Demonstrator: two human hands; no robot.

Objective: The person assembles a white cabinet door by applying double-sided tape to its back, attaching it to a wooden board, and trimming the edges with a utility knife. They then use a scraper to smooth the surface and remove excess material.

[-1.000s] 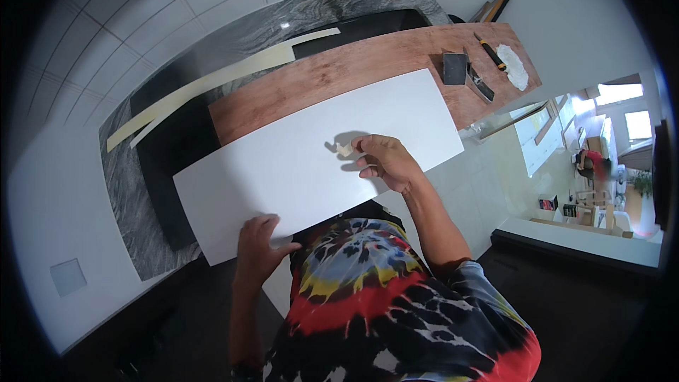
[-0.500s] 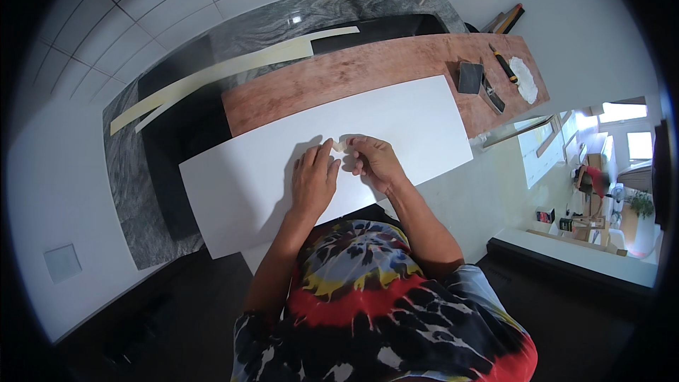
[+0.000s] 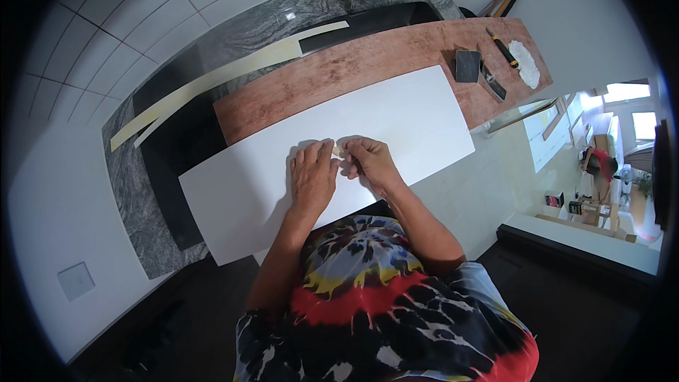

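A white board (image 3: 417,120) lies in front of me, with both hands over its middle. My left hand (image 3: 312,180) rests flat on it, fingers stretched out and thumb apart, the fingertips beside a small cream-coloured piece (image 3: 338,149). My right hand (image 3: 370,164) is closed in a pinch at the other side of that piece, thumb and forefinger together. The piece is too small for me to tell its kind, and the fingers partly cover it.
Under the board is a reddish-brown plank (image 3: 318,64) laid across a dark sink (image 3: 180,163). Long pale strips (image 3: 212,79) lie behind. At right sit a dark block (image 3: 467,66), a metal hand tool (image 3: 493,85), a yellow-black cutter (image 3: 501,48) and crumpled white paper (image 3: 523,65). Another person (image 3: 600,164) is in the far room.
The whole view has shifted slightly as my head moved. Both hands stay at the small piece, and the right fingers have moved a little closer to the left fingertips.
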